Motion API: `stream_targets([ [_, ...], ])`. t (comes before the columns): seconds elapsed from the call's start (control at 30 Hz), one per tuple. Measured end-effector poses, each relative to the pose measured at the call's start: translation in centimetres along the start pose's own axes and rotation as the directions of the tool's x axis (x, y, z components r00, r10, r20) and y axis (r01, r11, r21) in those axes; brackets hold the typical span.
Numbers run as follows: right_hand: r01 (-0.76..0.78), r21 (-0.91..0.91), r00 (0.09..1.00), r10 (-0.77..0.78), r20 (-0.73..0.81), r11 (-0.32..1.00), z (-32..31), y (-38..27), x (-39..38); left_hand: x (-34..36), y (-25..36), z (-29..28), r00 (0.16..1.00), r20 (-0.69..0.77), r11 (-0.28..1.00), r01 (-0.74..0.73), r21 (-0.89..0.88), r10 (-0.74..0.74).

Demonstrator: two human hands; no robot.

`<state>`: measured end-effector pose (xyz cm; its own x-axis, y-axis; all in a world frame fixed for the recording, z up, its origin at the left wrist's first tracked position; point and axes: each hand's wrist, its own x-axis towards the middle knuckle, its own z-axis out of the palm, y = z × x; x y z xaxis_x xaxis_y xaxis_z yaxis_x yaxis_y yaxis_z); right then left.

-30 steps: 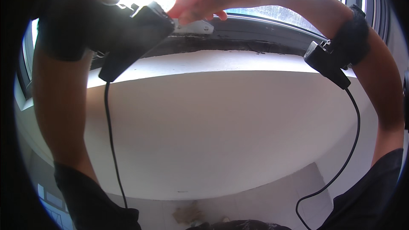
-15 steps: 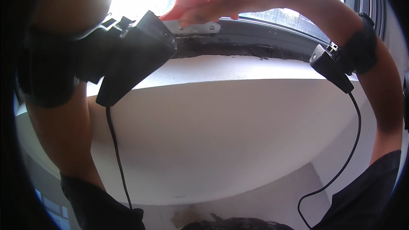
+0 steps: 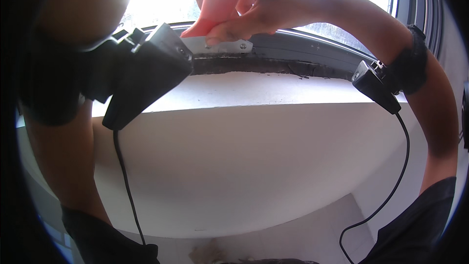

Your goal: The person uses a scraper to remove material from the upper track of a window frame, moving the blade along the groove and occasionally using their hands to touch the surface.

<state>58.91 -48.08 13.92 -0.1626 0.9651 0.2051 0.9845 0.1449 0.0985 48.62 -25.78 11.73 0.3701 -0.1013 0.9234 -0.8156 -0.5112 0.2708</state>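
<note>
Head view: scraper (image 3: 217,24) w/ pink-red body & pale metal blade pressed flat vs. dark grime strip (image 3: 273,67) along window frame (image 3: 312,51), at back edge of white sill (image 3: 244,90). Right hand (image 3: 254,17) has fingers (image 3: 229,32) clamped round scraper, fingertips on top of blade, thumb side hidden. Vs. half a sec ago, blade sits approx. same spot, tool a bit steeper; left forearm w/ black strapped-on box (image 3: 146,73) swung nearer lens. Reads as scraping stroke ongoing, crud remaining to right. Left hand out of frame; grip can't be told. Right wrist carries similar black unit (image 3: 373,85) w/ cable (image 3: 391,181).
</note>
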Motion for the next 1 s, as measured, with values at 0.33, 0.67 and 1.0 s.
stream_targets([
  [0.33, -0.131, 0.016, 0.991, 0.13, 0.031, 0.991, -1.1, -2.1, -1.7, 2.4, 0.7, 4.7, 0.998, 0.055, 0.995, -0.029, -0.098, 0.035],
  [0.67, -0.089, 0.186, 0.994, 0.074, 0.085, 0.979, 0.8, 1.8, -1.4, 3.6, 1.2, 7.5, 0.996, 0.073, 0.988, -0.048, -0.148, 0.06],
  [1.0, -0.208, -0.088, 0.977, 0.203, -0.06, 0.974, 1.0, 0.1, -3.2, 3.7, 1.8, 8.4, 0.995, 0.075, 0.983, -0.053, -0.175, 0.067],
])
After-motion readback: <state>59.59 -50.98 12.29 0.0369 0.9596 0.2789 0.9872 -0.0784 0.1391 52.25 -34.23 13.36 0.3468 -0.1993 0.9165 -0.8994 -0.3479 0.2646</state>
